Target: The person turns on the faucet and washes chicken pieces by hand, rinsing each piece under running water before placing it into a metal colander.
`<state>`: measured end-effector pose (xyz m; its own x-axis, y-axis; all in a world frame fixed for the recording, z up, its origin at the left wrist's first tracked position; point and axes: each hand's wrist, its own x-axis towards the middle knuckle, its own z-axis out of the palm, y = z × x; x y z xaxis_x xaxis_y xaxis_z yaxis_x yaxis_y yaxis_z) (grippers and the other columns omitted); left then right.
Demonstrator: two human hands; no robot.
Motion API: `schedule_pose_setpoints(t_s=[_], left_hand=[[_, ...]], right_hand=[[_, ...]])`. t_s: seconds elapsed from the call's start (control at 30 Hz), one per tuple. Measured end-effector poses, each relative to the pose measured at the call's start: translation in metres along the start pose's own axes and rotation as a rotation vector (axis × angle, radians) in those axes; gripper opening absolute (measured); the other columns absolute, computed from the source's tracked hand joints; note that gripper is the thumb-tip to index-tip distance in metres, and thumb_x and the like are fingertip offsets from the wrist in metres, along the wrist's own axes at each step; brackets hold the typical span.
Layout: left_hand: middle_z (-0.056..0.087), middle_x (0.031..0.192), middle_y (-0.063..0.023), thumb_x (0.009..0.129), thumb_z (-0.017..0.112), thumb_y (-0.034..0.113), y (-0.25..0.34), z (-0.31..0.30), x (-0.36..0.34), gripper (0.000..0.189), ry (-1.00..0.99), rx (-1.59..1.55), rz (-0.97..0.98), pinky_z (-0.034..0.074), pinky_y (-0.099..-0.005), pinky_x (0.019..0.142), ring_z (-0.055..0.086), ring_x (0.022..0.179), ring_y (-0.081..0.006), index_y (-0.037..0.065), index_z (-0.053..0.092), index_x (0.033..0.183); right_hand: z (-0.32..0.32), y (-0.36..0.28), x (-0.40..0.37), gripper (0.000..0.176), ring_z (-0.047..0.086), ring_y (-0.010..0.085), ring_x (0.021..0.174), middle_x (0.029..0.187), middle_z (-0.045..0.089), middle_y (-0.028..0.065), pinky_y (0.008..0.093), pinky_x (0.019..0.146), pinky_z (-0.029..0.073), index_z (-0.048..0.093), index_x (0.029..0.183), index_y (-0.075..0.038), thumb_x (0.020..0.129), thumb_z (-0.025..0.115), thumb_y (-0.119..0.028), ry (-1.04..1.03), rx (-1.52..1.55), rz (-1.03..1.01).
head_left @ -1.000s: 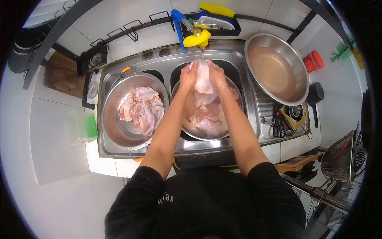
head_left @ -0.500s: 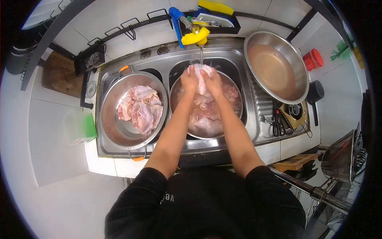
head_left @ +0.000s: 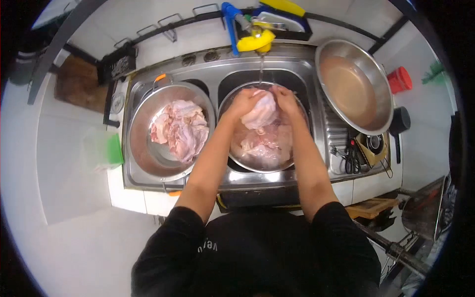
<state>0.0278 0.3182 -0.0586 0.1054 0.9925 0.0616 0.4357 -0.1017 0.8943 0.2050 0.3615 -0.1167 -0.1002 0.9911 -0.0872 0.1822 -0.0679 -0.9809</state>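
A pale raw chicken piece (head_left: 261, 113) is held up between my two hands, just below the running tap (head_left: 257, 42). My left hand (head_left: 243, 103) grips its left side with the fingers closed on it. On the other side my right hand (head_left: 286, 100) presses against its upper right edge, fingers curled and partly hidden. Beneath them, a round metal basin (head_left: 238, 161) in the sink bowl contains water and more raw chicken (head_left: 264, 147).
To the left, a metal pot (head_left: 141, 161) with orange handles holds raw chicken pieces (head_left: 180, 129). A large steel bowl (head_left: 381, 79) of cloudy water sits at the right on the drainboard, with scissors (head_left: 352, 159) below it. A red cup (head_left: 400, 80) stands beyond.
The chicken piece has come down and turned within my hands, away from directly under the stream. My hands have spread slightly apart. The whole view has shifted a little.
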Motion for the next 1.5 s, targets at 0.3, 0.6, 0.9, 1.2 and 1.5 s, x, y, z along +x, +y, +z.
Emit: schedule_pose_setpoints(t_s=[0.3,0.6,0.9,1.2,1.5], left_hand=[[0.047,0.12,-0.0192,0.079,0.063,0.035,-0.027,0.055,-0.034,0.053,0.365,0.552,-0.182,0.039,-0.0492,0.086,0.046,0.108,-0.0368,0.008,0.048,0.122],[0.048,0.115,-0.0226,0.079,0.067,0.028,-0.063,0.036,-0.049,0.072,0.193,-0.433,-0.553,0.051,-0.0439,0.064,0.06,0.089,-0.0332,-0.002,0.03,0.133],[0.046,0.126,-0.0161,0.082,0.064,0.026,-0.087,0.047,-0.064,0.064,0.204,-0.73,-0.632,0.051,-0.0376,0.068,0.052,0.104,-0.0259,0.019,0.033,0.137],[0.055,0.107,-0.0145,0.081,0.064,0.023,-0.119,0.048,-0.061,0.05,0.5,-1.099,-0.615,0.053,-0.0424,0.065,0.058,0.088,-0.0292,0.014,0.041,0.125],[0.055,0.106,-0.0108,0.077,0.07,0.015,-0.076,0.062,-0.035,0.047,0.855,-0.627,-0.884,0.05,-0.0335,0.069,0.058,0.087,-0.0214,0.006,0.046,0.117]], right_hand=[[0.012,0.09,0.004,0.023,0.061,0.0324,0.073,0.079,0.064,0.0192,0.0405,0.071,0.047,0.063,0.09,0.0,0.085,0.047,-0.016,0.053,-0.671,-0.166],[0.032,-0.02,-0.025,0.022,0.063,0.0378,0.075,0.077,0.063,0.0236,0.0451,0.066,0.051,0.064,0.083,0.002,0.08,0.044,-0.007,-0.127,-1.214,-0.226],[0.083,-0.096,-0.031,0.02,0.063,0.0343,0.082,0.086,0.063,0.0208,0.0404,0.074,0.049,0.066,0.093,-0.004,0.078,0.057,-0.012,-0.44,-0.72,-0.352],[0.116,-0.092,-0.037,0.048,0.056,0.0307,0.103,0.115,0.058,0.0154,0.0373,0.091,0.042,0.05,0.124,-0.011,0.078,0.06,-0.015,-0.507,-0.552,-0.187],[0.062,0.035,-0.04,0.037,0.057,0.0249,0.098,0.106,0.061,0.0124,0.0346,0.085,0.043,0.056,0.114,-0.007,0.084,0.059,-0.028,-0.196,-0.36,0.102]])
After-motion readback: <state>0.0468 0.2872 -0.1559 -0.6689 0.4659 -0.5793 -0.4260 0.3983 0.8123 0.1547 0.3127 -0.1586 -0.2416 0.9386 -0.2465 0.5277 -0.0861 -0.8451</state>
